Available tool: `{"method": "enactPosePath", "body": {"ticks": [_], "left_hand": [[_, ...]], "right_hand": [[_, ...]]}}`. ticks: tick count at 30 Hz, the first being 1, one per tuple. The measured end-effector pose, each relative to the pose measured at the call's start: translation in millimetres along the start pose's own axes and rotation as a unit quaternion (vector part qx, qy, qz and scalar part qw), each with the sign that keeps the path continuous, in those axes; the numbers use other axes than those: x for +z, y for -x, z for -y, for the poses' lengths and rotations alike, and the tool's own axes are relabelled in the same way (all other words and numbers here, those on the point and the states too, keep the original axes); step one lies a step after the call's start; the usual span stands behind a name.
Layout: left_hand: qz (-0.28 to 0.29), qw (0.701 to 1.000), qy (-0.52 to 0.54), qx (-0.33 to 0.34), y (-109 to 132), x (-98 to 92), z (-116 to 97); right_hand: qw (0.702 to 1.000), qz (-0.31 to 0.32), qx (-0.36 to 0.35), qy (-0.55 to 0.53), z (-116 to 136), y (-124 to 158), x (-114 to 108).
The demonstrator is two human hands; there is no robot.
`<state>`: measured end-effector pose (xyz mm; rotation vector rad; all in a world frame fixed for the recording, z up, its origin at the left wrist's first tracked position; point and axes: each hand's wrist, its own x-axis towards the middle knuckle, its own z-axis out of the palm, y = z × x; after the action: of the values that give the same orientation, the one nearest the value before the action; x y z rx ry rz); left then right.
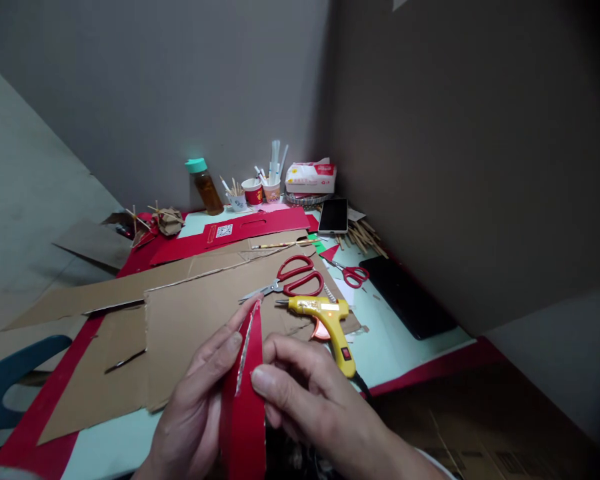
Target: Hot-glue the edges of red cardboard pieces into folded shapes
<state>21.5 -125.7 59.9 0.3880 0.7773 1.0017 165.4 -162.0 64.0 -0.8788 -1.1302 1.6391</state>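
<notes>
A folded piece of red cardboard point(253, 423) is held up between both hands, with a whitish strip running along its upper edge, perhaps glue. My left hand point(195, 400) grips its left side, thumb near the top. On the right face, my right hand point(305, 387) pinches the cardboard between thumb and fingers. Just beyond my right hand lies a yellow glue gun point(330, 313), its nozzle pointing left. Large red-handled scissors point(293, 283) rest behind it on brown cardboard point(195, 327). The lower end of the red piece runs out of view.
Smaller scissors point(353, 273), a black tablet-like slab point(405, 300) and a phone point(333, 216) lie at the right. Thin sticks point(365, 237) are piled near the wall. A bottle point(205, 187), paper cups point(253, 192) and a tissue pack point(311, 177) stand behind. A blue chair part point(10, 383) is at left.
</notes>
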Motion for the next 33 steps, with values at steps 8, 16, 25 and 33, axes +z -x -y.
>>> {"method": "enactPosePath", "body": {"ticks": [8, 16, 25, 33], "left_hand": [[0.055, 0.997, -0.049, -0.027, 7, -6.0, -1], [0.023, 0.996, -0.086, -0.011, 10, -16.0, 1], [-0.033, 0.989, -0.142, 0.036, 12, -13.3, 0], [-0.072, 0.991, -0.111, 0.004, 15, -0.1, -5]], "right_hand": [[0.999, -0.015, -0.025, 0.035, 2, 0, 0], [0.999, -0.038, -0.002, 0.031, -2, -2, 5], [0.998, -0.052, 0.013, 0.028, -2, -7, 8], [0.997, -0.064, -0.002, 0.036, -8, -13, 12]]}}
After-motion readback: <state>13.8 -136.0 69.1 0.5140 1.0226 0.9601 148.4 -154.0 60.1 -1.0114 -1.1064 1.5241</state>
